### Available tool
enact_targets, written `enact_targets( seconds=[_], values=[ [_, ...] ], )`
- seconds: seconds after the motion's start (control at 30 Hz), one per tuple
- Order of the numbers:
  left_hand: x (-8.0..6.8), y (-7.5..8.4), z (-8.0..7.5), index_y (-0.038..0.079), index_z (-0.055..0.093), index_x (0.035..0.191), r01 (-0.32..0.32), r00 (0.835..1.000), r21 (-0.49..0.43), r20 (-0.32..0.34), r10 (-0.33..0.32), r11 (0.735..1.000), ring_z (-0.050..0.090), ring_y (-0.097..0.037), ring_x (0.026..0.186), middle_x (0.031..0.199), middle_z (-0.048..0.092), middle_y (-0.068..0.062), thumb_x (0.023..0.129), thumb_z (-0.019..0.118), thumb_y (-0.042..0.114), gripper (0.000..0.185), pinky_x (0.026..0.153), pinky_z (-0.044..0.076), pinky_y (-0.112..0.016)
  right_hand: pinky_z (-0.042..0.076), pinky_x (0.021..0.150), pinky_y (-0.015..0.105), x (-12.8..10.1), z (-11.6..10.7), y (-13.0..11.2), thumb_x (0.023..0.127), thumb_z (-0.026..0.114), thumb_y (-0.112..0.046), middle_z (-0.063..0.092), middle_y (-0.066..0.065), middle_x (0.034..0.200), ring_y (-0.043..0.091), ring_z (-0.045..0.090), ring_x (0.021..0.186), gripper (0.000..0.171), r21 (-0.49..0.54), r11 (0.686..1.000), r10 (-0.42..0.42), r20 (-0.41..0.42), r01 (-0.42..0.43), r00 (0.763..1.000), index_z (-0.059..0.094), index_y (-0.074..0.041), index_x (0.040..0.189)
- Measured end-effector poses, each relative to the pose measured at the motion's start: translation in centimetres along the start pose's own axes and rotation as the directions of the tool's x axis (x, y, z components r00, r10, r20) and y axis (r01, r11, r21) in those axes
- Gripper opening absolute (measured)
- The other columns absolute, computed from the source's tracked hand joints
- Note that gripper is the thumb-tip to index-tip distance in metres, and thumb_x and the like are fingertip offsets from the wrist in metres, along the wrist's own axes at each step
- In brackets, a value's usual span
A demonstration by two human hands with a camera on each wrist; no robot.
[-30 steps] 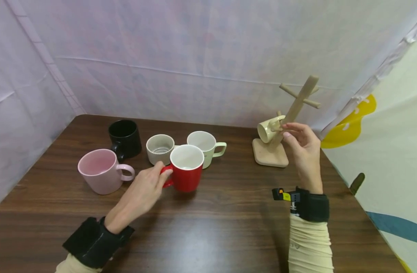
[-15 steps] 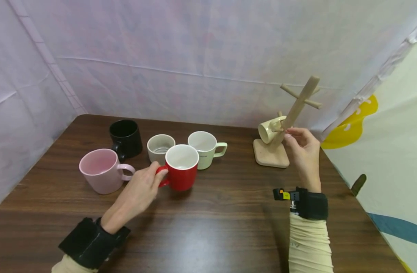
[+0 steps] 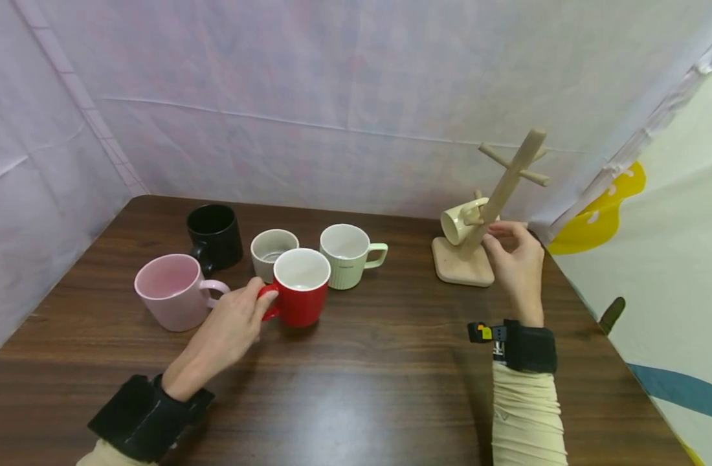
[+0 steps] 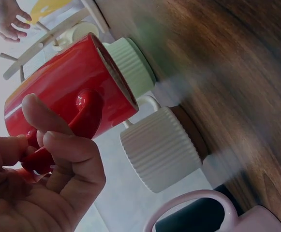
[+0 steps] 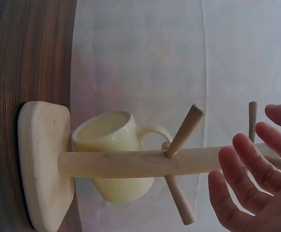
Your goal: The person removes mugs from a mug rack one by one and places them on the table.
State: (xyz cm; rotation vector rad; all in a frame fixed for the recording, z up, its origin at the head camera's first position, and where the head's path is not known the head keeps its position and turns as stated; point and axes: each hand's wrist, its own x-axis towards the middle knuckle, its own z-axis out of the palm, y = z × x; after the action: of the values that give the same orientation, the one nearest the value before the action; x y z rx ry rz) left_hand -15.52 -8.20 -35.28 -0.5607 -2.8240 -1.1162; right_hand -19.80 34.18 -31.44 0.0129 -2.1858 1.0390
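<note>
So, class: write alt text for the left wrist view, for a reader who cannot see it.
A left hand grips a red mug by its handle. Beside it stand a ribbed white cup and a pale green mug on a dark wooden table.

A dark wooden bench [image 3: 391, 401] stands in a corner of pale lilac cloth walls [image 3: 309, 77]; a white patterned curtain [image 3: 676, 272] hangs right.

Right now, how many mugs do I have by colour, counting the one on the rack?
Red mug: 1, handle gripped by the left hand
Pink mug: 1
Black mug: 1
Beige ribbed mug: 1
Pale green mug: 1
Cream mug on the wooden rack: 1
Total: 6
</note>
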Motion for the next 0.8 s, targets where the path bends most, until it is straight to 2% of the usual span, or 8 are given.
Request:
enact_targets(
  seconds=[0.27, 0.4, 0.6, 0.8],
  values=[
    [-0.4, -0.4, -0.1, 0.006, 0.05, 0.096, -0.012, 0.999, 0.038, -0.034, 0.013, 0.999, 0.051, -0.012, 0.054, 0.069, 0.052, 0.0, 0.103, 0.06, 0.014, 0.015, 0.053, 0.043, -0.029, 0.039, 0.069, 0.023, 0.0, 0.1, 0.5, 0.091, 0.068, 0.002, 0.07, 0.024, 0.091, -0.006, 0.051, 0.072, 0.013, -0.108, 0.994, -0.028, 0.006, 0.028, 1.0, 0.071, 0.009, 0.101],
    [-0.5, -0.6, -0.1, 0.005, 0.05, 0.096, -0.006, 0.999, 0.041, -0.04, 0.008, 0.999, 0.051, -0.012, 0.054, 0.068, 0.052, -0.001, 0.103, 0.06, 0.014, 0.015, 0.052, 0.042, -0.029, 0.039, 0.069, 0.024, 0.0, 0.2, 0.9, 0.089, 0.067, 0.002, 0.069, 0.024, 0.086, 0.001, 0.051, 0.071, 0.009, -0.165, 0.985, -0.048, 0.009, 0.048, 0.999, 0.071, 0.01, 0.094],
    [-0.6, -0.9, -0.1, 0.004, 0.051, 0.098, 0.006, 1.0, 0.04, -0.03, -0.004, 0.999, 0.051, -0.012, 0.054, 0.068, 0.052, -0.001, 0.103, 0.06, 0.014, 0.014, 0.051, 0.043, -0.029, 0.039, 0.07, 0.026, -0.2, 0.4, 1.2, 0.088, 0.066, 0.004, 0.068, 0.026, 0.085, 0.022, 0.056, 0.074, 0.008, -0.158, 0.986, -0.058, 0.012, 0.059, 0.998, 0.069, 0.01, 0.091],
    [-0.6, -1.1, -0.1, 0.004, 0.052, 0.097, 0.005, 0.999, 0.044, -0.036, -0.003, 0.999, 0.051, -0.012, 0.053, 0.068, 0.051, -0.001, 0.103, 0.06, 0.013, 0.014, 0.051, 0.043, -0.029, 0.039, 0.069, 0.025, -0.1, 0.3, 1.0, 0.088, 0.067, 0.004, 0.069, 0.025, 0.084, 0.017, 0.055, 0.073, 0.006, -0.156, 0.985, -0.07, 0.0, 0.069, 0.998, 0.069, 0.01, 0.09]
  ],
)
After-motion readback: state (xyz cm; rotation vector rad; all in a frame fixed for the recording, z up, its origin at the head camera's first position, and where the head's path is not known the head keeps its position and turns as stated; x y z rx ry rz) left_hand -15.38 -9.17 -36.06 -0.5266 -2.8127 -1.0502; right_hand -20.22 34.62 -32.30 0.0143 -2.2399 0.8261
